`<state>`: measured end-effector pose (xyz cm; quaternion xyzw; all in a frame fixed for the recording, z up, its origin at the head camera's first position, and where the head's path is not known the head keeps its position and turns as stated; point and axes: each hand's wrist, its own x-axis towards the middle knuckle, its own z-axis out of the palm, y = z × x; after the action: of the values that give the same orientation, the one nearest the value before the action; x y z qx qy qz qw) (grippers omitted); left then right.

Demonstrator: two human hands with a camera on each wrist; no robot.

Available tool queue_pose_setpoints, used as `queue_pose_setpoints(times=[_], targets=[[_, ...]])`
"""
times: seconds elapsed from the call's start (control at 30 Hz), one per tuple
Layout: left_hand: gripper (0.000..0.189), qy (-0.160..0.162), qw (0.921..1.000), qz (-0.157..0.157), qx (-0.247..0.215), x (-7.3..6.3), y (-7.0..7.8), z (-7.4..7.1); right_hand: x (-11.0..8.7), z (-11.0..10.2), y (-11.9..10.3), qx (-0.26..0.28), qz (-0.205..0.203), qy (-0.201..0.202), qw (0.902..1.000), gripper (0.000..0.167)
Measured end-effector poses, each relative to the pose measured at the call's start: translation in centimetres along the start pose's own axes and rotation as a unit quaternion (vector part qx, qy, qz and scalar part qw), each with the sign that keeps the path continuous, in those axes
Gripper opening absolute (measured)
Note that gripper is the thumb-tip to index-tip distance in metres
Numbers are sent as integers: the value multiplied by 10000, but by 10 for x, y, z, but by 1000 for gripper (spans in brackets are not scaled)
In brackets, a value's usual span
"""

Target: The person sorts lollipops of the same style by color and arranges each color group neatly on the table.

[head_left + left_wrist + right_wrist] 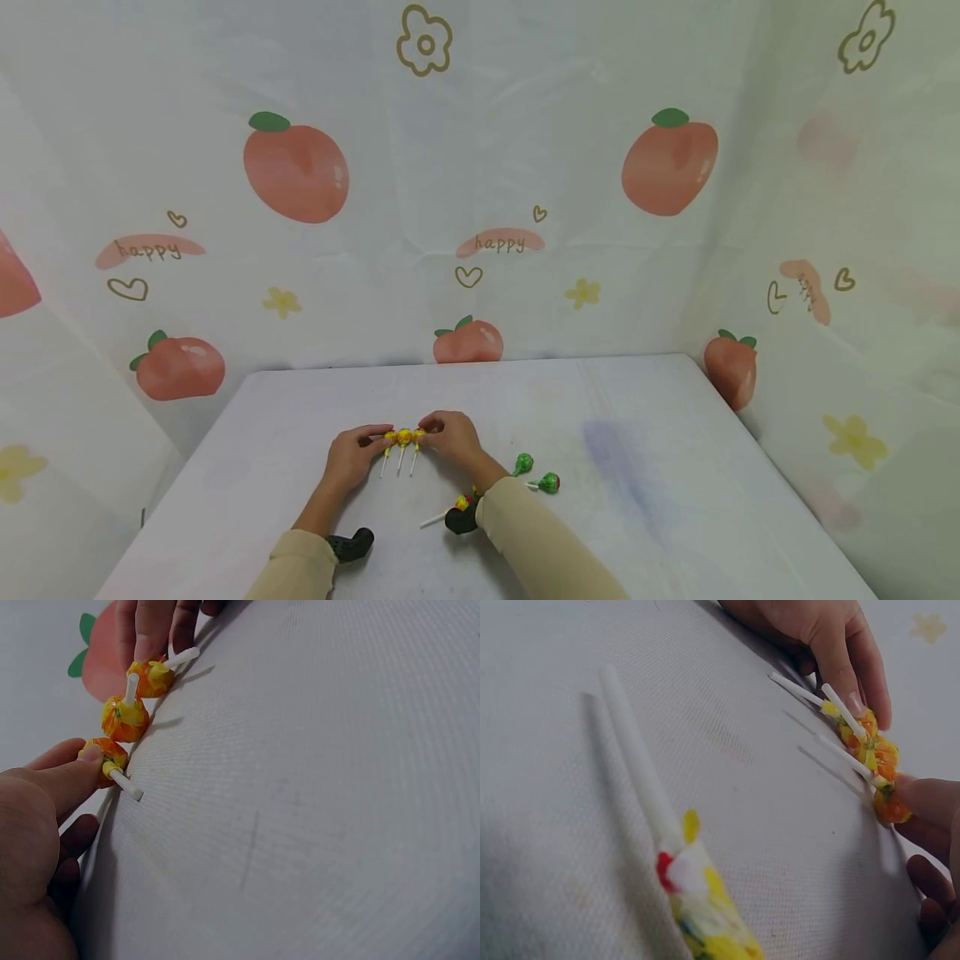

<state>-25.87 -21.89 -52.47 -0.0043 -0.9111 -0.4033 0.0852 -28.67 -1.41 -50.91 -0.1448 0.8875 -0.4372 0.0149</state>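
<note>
Three lollipops in orange and yellow wrappers stand side by side on the white table, heads touching or nearly so, white sticks pointing toward me in the head view. My left hand pinches the left lollipop between thumb and finger. Between the hands sits the middle lollipop, which neither hand visibly holds. At the other end, my right hand has its thumb and fingertips on the right lollipop, pinching its head. Other fingers of both hands curl loosely near the tabletop.
Another yellow lollipop with red on its wrapper lies by my right wrist, partly hidden by the black wrist camera. Two green lollipops, one farther back and one nearer, lie right of my right forearm. A printed curtain hangs behind the table.
</note>
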Motion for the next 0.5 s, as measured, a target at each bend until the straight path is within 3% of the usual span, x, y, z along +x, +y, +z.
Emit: queue_pose_setpoints(times=[0.5], targets=[[25,4,10000,-38,44,0,1,0,0,-2,1,-59,-26,-75,10000,12]])
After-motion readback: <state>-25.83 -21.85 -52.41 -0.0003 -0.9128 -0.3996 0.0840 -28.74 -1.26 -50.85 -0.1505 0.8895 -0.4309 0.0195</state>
